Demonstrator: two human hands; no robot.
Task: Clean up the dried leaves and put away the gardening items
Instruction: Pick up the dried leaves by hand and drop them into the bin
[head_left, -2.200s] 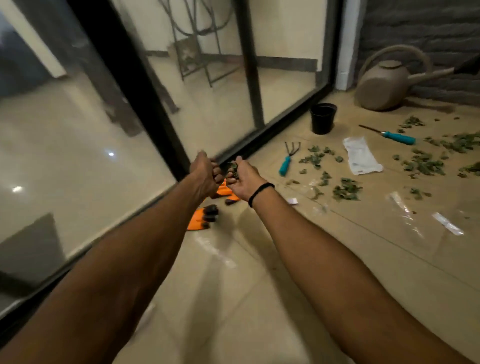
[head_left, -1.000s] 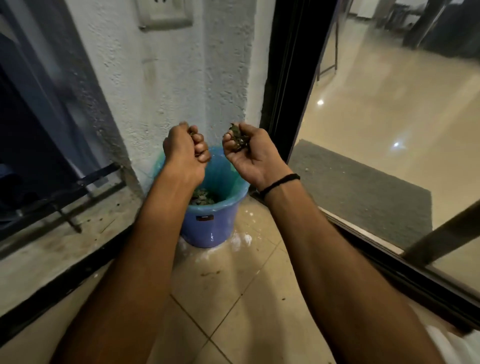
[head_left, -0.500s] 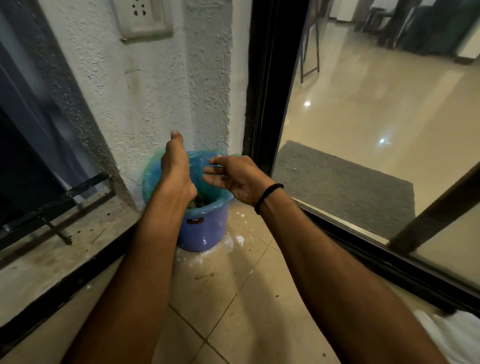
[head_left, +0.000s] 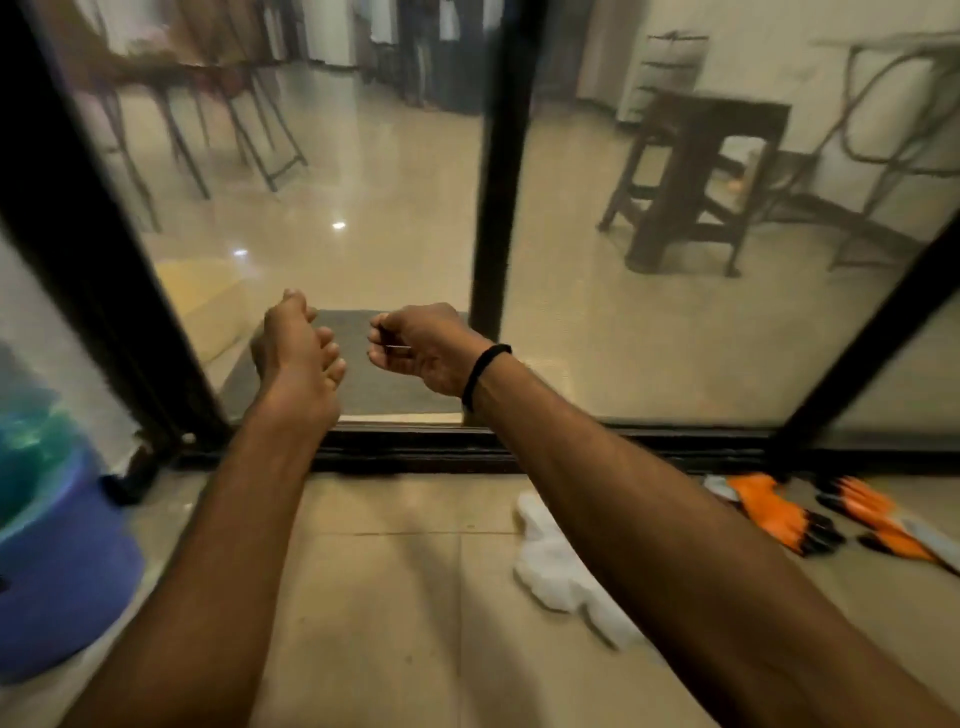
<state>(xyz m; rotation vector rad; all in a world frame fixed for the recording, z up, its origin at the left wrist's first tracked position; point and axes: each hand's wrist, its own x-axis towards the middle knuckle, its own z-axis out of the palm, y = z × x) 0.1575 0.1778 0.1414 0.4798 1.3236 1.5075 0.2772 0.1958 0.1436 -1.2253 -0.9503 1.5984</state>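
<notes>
Orange gloves (head_left: 779, 514) by the door track (head_left: 571, 449), blue bucket (head_left: 57, 561) far left. Left hand (head_left: 298, 358), right hand (head_left: 421, 348): grip loosely curled, empty. Suggest grabbing both gloves together.

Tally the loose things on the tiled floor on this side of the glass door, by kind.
Orange-and-black gloves: 2
Blue bucket: 1
Crumpled white item: 1
Total: 4
</notes>
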